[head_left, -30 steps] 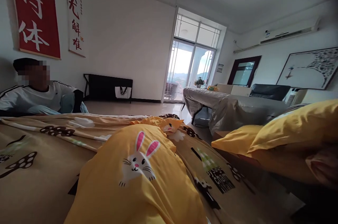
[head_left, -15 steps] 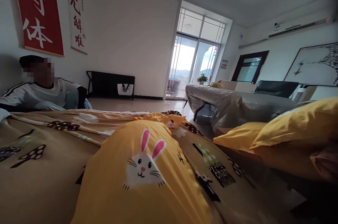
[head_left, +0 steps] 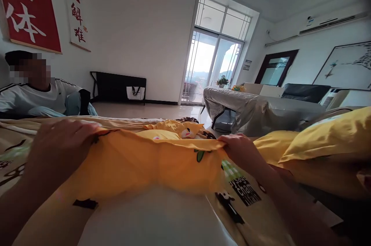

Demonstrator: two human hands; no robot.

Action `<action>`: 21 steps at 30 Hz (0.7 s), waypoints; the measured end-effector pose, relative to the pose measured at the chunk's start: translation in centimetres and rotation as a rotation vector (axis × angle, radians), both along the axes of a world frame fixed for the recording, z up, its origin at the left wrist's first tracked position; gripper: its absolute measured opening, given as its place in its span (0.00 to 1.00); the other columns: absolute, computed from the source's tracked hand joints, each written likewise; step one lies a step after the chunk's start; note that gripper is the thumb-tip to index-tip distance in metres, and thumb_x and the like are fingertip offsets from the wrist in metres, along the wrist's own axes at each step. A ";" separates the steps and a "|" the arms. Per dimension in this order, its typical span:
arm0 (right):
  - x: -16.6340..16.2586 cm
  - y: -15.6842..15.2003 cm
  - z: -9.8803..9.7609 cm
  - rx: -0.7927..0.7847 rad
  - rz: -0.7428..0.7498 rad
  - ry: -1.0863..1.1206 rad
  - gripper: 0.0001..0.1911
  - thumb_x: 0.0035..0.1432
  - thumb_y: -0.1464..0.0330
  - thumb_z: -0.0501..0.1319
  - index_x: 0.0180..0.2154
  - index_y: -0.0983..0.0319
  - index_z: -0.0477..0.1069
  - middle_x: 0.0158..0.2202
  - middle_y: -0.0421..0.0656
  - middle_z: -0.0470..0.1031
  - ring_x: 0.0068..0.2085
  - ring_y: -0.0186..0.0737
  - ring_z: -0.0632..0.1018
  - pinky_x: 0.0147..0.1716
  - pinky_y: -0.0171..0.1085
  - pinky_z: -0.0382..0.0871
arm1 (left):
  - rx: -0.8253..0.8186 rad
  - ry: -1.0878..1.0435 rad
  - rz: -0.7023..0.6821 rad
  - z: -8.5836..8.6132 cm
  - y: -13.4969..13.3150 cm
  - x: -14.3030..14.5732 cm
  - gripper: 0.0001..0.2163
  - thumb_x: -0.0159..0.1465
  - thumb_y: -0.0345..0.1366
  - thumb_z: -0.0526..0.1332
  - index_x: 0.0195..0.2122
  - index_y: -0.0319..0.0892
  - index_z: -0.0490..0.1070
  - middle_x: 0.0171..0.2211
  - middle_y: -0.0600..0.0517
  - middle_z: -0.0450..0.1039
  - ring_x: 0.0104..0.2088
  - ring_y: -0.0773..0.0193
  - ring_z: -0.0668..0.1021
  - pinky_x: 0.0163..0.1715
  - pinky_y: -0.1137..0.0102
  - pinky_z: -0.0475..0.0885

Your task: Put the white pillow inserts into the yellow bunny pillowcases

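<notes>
Both hands have come into view since a second ago: the left hand (head_left: 62,141) at 9 o'clock and the right hand (head_left: 242,149) at 3 o'clock pinch the yellow pillowcase (head_left: 150,161) edge, stretching it taut over the white pillow (head_left: 153,219) on the patterned bedspread (head_left: 246,199).

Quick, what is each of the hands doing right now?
Left hand: closed on the yellow pillowcase edge.
Right hand: closed on the same edge, opposite end.
</notes>
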State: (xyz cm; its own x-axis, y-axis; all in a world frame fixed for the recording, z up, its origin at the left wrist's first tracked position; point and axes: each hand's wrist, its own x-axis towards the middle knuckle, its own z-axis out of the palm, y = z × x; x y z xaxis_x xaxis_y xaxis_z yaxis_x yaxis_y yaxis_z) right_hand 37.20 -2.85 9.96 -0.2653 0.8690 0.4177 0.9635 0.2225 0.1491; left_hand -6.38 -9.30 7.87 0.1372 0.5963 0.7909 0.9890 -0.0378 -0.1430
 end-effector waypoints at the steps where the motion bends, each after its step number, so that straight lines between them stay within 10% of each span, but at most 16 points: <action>1: -1.2 2.1 0.3 0.019 -0.040 -0.029 0.15 0.58 0.73 0.51 0.38 0.60 0.76 0.37 0.46 0.79 0.41 0.44 0.77 0.45 0.41 0.61 | -0.059 0.054 0.060 0.5 2.0 0.4 0.25 0.70 0.38 0.36 0.41 0.33 0.72 0.35 0.50 0.67 0.49 0.54 0.71 0.52 0.49 0.61; 7: -5.0 9.2 -3.7 -0.126 -0.038 -0.083 0.12 0.60 0.73 0.53 0.36 0.67 0.76 0.38 0.53 0.78 0.43 0.48 0.77 0.47 0.43 0.60 | -0.478 0.244 0.187 -3.6 8.5 -0.1 0.24 0.63 0.19 0.37 0.41 0.34 0.74 0.42 0.47 0.73 0.48 0.54 0.73 0.50 0.46 0.62; 10: -6.5 7.7 -5.0 -0.076 -0.029 -0.029 0.16 0.62 0.74 0.51 0.48 0.67 0.72 0.47 0.54 0.75 0.50 0.49 0.74 0.49 0.44 0.60 | -0.345 0.213 0.179 -5.2 7.4 1.5 0.24 0.60 0.18 0.40 0.50 0.33 0.70 0.53 0.39 0.69 0.54 0.49 0.70 0.52 0.44 0.60; 16: -11.9 3.2 -7.7 -0.254 0.600 0.285 0.26 0.67 0.54 0.45 0.63 0.55 0.56 0.64 0.41 0.59 0.63 0.40 0.60 0.61 0.42 0.52 | -0.578 0.027 -0.414 -6.7 6.8 8.3 0.22 0.70 0.41 0.40 0.62 0.46 0.57 0.65 0.51 0.54 0.64 0.62 0.59 0.62 0.59 0.57; 21: -9.0 5.6 -16.3 -0.324 0.350 0.448 0.27 0.68 0.56 0.42 0.64 0.56 0.54 0.67 0.43 0.52 0.66 0.43 0.54 0.63 0.49 0.49 | -0.660 -0.272 -0.336 -13.8 8.1 3.3 0.24 0.69 0.48 0.40 0.64 0.52 0.52 0.66 0.54 0.50 0.66 0.62 0.55 0.64 0.59 0.54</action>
State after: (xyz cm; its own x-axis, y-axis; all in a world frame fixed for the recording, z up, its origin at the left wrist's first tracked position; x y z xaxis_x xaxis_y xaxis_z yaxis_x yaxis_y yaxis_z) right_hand 28.22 2.71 -6.37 -0.4170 0.8631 0.2848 0.7792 0.5008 -0.3770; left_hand -3.08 -1.20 -5.90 0.2461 0.9150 0.3197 0.9064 -0.3341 0.2585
